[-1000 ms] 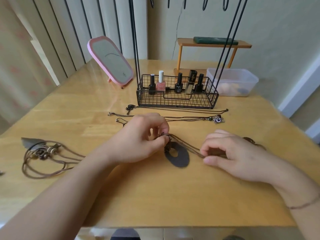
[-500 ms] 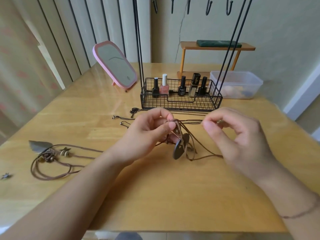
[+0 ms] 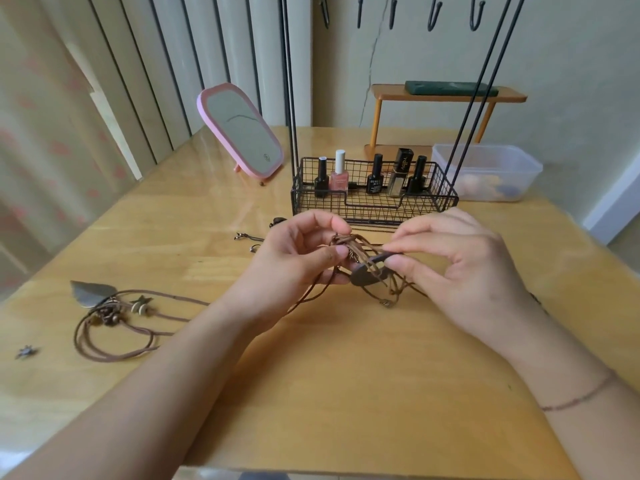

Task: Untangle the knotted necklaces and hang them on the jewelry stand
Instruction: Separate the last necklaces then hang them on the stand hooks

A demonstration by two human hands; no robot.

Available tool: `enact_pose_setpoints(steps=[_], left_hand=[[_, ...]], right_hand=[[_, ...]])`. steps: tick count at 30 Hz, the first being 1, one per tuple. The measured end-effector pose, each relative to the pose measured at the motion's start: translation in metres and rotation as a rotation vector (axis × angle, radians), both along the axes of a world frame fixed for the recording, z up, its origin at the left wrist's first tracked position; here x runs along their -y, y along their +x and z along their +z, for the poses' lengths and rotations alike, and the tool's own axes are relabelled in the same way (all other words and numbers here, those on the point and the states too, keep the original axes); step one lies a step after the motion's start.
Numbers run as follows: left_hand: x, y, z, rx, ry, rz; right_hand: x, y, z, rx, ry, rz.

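Head view, two hands (image 3: 298, 261) (image 3: 460, 268) pinching one knotted necklace (image 3: 363, 268), five polish bottles (image 3: 375, 174)

Five polish bottles (image 3: 375, 174), two hands (image 3: 294, 261), one mirror (image 3: 242, 131), one plastic tub (image 3: 485, 171), one wire basket (image 3: 374, 206)

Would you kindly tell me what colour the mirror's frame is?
Pink; the mirror shows clearly in the head view, its only view.

You have soft, even daylight from the left, through the curtains (image 3: 52, 161). Glare streaks the table (image 3: 214, 209) near the mirror (image 3: 242, 129). Shadows beneath the forearms are faint. Wide-angle distortion bends your frame edges; the corners are soft and slightly blurred.
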State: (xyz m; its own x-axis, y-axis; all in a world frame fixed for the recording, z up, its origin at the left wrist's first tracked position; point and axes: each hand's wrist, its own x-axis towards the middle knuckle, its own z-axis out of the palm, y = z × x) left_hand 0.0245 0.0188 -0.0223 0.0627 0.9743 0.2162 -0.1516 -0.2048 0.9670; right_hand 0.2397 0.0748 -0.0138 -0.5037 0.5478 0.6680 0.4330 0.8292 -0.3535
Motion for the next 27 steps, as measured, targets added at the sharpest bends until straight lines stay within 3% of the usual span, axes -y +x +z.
enact_pose_setpoints(steps=[6, 9, 11, 15, 17, 27], left_hand=[[0.003, 0.001, 0.004, -0.016, -0.044, 0.05], [0.003, 0.002, 0.004, -0.031, -0.047, 0.049], [0.003, 0.001, 0.004, -0.06, -0.041, 0.061], [0.003, -0.002, 0.004, -0.129, -0.039, 0.043], [0.003, -0.002, 0.004, -0.189, -0.039, 0.04], [0.0, -0.003, -0.004, -0.565, 0.027, 0.04]], right_hand=[[0.005, 0.005, 0.003, -0.054, 0.472, -0.075], [0.004, 0.003, 0.005, -0.083, 0.492, -0.096], [0.005, 0.001, 0.005, -0.121, 0.357, -0.088], [0.007, -0.003, 0.011, -0.519, -0.42, 0.123], [0.007, -0.002, 0.018, -0.657, -0.642, 0.161], [-0.003, 0.015, 0.036, -1.093, -0.964, 0.35]])
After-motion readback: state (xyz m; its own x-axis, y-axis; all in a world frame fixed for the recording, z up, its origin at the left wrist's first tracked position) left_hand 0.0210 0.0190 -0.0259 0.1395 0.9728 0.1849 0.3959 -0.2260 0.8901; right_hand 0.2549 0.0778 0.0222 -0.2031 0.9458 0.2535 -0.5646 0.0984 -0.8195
